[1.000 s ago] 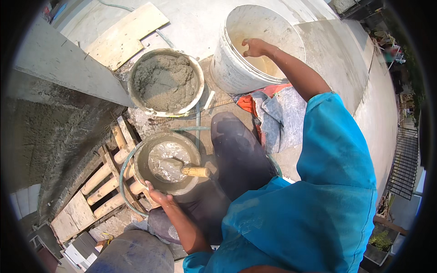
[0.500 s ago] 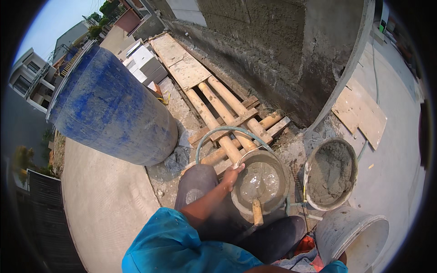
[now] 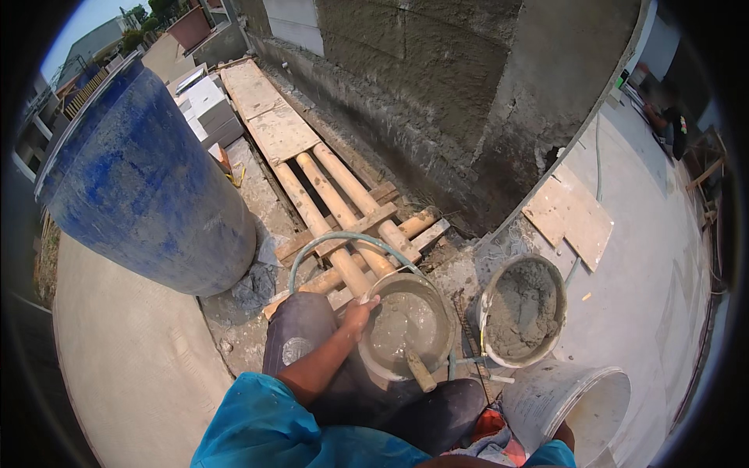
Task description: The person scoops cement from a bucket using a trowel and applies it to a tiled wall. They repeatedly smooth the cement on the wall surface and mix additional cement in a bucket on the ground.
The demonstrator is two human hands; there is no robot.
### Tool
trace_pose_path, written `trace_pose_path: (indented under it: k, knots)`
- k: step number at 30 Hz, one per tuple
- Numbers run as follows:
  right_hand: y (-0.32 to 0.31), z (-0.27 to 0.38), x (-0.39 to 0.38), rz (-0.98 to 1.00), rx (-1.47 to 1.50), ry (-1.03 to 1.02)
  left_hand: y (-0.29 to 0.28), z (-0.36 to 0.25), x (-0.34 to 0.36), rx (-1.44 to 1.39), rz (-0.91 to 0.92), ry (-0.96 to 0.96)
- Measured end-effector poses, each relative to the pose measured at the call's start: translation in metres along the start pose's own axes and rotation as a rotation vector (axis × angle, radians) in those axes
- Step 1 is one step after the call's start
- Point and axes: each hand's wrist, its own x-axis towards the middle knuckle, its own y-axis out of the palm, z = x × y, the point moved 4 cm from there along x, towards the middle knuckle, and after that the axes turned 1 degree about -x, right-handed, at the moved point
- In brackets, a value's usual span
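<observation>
My left hand (image 3: 360,318) is closed over the left rim of a round bucket (image 3: 449,324) in front of my knees. Wet, grey, watery slurry (image 3: 399,327) lies inside it. A tool's wooden handle (image 3: 421,371) leans out over the near rim, its other end sunk in the slurry. To the right stands a second bucket (image 3: 563,300) holding thick grey mortar (image 3: 524,304). A white plastic bucket (image 3: 534,394) is tipped at the lower right, its mouth facing right. My right hand (image 3: 563,437) is at this bucket's near rim, with its fingers hidden.
A large blue barrel (image 3: 156,187) stands at the left. Bamboo poles (image 3: 331,187) and boards (image 3: 277,129) stretch ahead beside a rough plastered wall (image 3: 421,78). A green hose (image 3: 355,235) loops behind the bucket. Pale blocks (image 3: 207,109) and a plywood piece (image 3: 573,214) lie farther off.
The whole view has swung right, so things sit farther left. The wooden handle now slants more to the right. My left hand keeps its hold on the bucket rim.
</observation>
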Motion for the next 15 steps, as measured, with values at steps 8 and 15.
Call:
trace_pose_path:
  k: [8,15]
  knots:
    - [-0.149,0.014,-0.016,0.593,1.291,0.061,0.003,0.012,0.042,0.051,0.018,0.031]
    - [-0.133,0.153,-0.186,0.534,1.515,-0.143,0.012,-0.007,0.029,-0.042,0.034,0.055]
